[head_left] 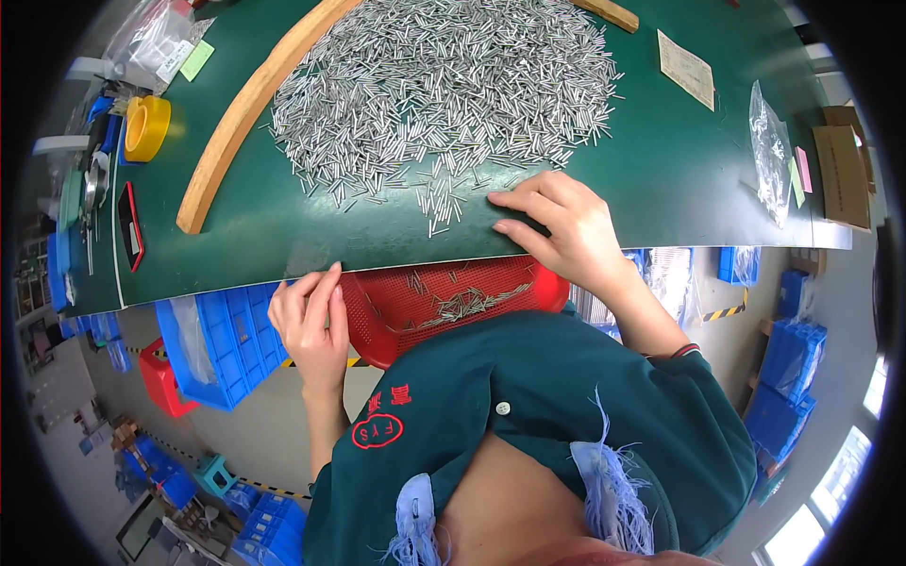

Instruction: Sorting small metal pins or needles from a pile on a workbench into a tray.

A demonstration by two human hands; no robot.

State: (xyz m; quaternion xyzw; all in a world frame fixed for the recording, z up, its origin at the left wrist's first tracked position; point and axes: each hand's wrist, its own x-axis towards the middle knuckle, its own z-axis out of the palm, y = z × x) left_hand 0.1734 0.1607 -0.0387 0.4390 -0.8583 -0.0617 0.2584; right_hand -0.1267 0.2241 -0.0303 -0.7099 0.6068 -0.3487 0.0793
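Note:
A big heap of small silvery metal pins [453, 80] covers the far middle of the green tabletop [396, 231]. A loose tongue of pins [439, 200] trails from it toward the front edge. Just right of that tongue, my right hand [564, 224] rests low over the table, thumb and fingers apart, holding nothing visible. My left hand [311, 325] is at the table's front edge, fingers loosely bent and no object seen in them. Its thumb is beside the left rim of a red mesh basket [377, 330]. This basket sits below the edge with some pins [472, 304] inside.
Wooden strips flank the heap, a long one [250, 108] on the left. Yellow tape [147, 128] and a red-edged phone-like object [131, 226] lie at far left. A paper slip [686, 69] and clear bag [769, 156] lie right. Blue crates [226, 340] stand below.

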